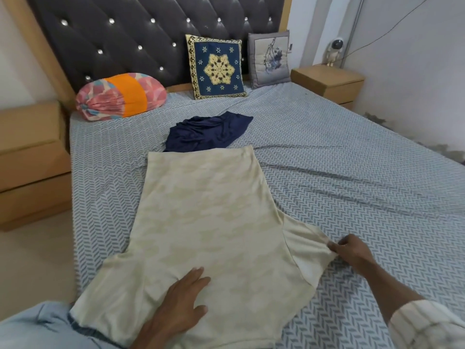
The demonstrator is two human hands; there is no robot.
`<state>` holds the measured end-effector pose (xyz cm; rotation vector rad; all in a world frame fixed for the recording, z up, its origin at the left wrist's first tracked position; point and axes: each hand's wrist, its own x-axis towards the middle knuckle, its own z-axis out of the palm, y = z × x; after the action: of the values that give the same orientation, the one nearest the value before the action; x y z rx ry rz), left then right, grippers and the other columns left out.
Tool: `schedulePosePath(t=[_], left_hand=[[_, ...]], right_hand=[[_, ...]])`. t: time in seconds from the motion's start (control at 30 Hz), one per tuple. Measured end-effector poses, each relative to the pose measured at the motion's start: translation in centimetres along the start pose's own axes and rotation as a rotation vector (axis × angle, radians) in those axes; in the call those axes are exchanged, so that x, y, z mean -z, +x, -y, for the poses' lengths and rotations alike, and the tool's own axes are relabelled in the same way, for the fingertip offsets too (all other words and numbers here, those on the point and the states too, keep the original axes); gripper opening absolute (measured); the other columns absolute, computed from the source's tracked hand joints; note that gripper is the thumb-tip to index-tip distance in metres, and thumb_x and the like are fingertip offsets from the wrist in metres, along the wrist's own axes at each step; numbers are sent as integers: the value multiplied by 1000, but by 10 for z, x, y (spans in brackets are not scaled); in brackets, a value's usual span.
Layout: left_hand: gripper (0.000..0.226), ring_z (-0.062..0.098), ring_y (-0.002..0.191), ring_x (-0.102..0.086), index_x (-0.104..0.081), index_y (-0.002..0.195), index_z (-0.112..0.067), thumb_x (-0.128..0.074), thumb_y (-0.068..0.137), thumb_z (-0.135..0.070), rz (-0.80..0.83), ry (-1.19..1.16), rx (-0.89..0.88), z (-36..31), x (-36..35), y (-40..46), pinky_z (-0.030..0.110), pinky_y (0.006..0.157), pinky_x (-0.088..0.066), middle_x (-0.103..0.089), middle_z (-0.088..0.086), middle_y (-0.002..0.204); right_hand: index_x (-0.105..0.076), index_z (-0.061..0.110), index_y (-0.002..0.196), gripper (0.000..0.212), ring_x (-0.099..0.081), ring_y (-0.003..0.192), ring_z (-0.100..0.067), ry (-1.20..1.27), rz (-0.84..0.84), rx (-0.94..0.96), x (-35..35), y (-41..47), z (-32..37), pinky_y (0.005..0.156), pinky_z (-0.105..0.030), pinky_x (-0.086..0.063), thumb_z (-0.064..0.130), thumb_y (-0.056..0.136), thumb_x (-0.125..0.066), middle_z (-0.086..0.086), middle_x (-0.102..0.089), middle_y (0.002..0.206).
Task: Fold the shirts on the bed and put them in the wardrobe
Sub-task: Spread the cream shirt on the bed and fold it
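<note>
— Fingers of your right hand (352, 253) pinch the sleeve edge of the cream shirt (208, 222); where is your left?

— Your left hand (181, 301) lies flat on the shirt's near end, fingers slightly spread. The shirt is laid out on the bed (352, 159), on a blue herringbone sheet, with a crumpled navy shirt (208, 133) just beyond it. Cushions lean against the tufted headboard (151, 34), and wooden nightstands flank the bed.

Cream camo-print T-shirt (203, 222) lay flat on grey herringbone bedsheet (352, 172). Left hand (180, 301) pressed its near part; right hand (352, 250) pinched right sleeve. Crumpled navy shirt (208, 133) lay beyond.
</note>
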<state>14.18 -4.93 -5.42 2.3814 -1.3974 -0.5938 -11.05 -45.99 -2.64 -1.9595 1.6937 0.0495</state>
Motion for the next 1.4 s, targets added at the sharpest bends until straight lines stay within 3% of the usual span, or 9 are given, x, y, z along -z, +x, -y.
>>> schedulePosePath(t=[0.1, 0.23, 0.43, 0.6, 0.7, 0.87, 1.03, 1.2, 1.4], left_hand=[[75, 4, 143, -25, -51, 142, -24, -47, 77, -61, -5, -112, 35, -1, 0, -1, 5, 109, -7, -29, -13, 151], [49, 8, 140, -37, -58, 133, -27, -58, 86, -41, -117, -184, 178, 3, 21, -2, 22, 117, -25, -47, -9, 144], [49, 16, 149, -13, -38, 144, -35, -51, 97, -27, -247, -25, 582, 40, 72, -21, 43, 113, -30, -22, -6, 160], [58, 35, 127, -41, -42, 136, -23, -57, 80, -26, -305, -358, 1079, 93, 100, -57, 48, 100, -44, -43, 11, 139], [59, 36, 121, -39, -39, 132, -19, -56, 76, -26, -320, -509, 1224, 103, 103, -58, 49, 100, -42, -39, 15, 134], [57, 39, 121, -45, -34, 135, -8, -59, 83, -16, -364, -718, 1358, 111, 106, -55, 45, 95, -47, -44, 20, 136], [39, 34, 96, -63, -54, 117, 0, -69, 82, -8, -390, -897, 1332, 107, 112, -62, 34, 73, -51, -65, 16, 112], [19, 21, 57, -45, -45, 67, -13, -60, 76, -5, -547, -796, 1125, 93, 114, -74, 29, 55, -38, -49, 2, 63], [8, 26, 88, -64, -54, 90, -20, -55, 86, -13, -408, -312, 585, 4, 103, -36, 34, 76, -48, -68, 2, 91]], right_hand=[[-52, 14, 114, 43, -55, 111, -33, -230, -219, -96, -19, -17, 12, 97, -49, -43, 43, 84, -62, -13, -60, 118], [-53, 21, 125, 46, -49, 116, -31, -329, -423, 310, -61, -78, 76, 95, -47, -35, 30, 80, -62, -8, -53, 128], [-65, 23, 109, 26, -61, 99, -28, -175, 79, 1006, -168, -204, 188, 81, -38, -48, 30, 84, -61, 0, -65, 103], [-51, 30, 123, 54, -58, 102, -21, -363, 514, 1165, -220, -282, 244, 81, -34, -47, 61, 80, -61, 4, -61, 110], [-43, 33, 122, 70, -52, 102, -21, -490, 496, 1187, -239, -298, 249, 83, -37, -44, 75, 69, -60, 5, -54, 112], [-46, 31, 116, 45, -54, 101, -22, -417, 397, 1230, -247, -298, 242, 74, -32, -38, 56, 80, -52, 7, -54, 107], [-53, 33, 108, 39, -55, 90, -14, -318, 414, 1159, -248, -298, 242, 67, -28, -36, 51, 74, -57, 13, -56, 96], [-64, 30, 101, 19, -61, 80, -8, -111, 552, 908, -236, -297, 253, 68, -26, -47, 38, 84, -60, 12, -65, 87], [-65, 13, 115, 43, -68, 72, -25, 669, 1038, 146, -175, -239, 255, 66, -37, -56, 48, 97, -49, -10, -71, 92]])
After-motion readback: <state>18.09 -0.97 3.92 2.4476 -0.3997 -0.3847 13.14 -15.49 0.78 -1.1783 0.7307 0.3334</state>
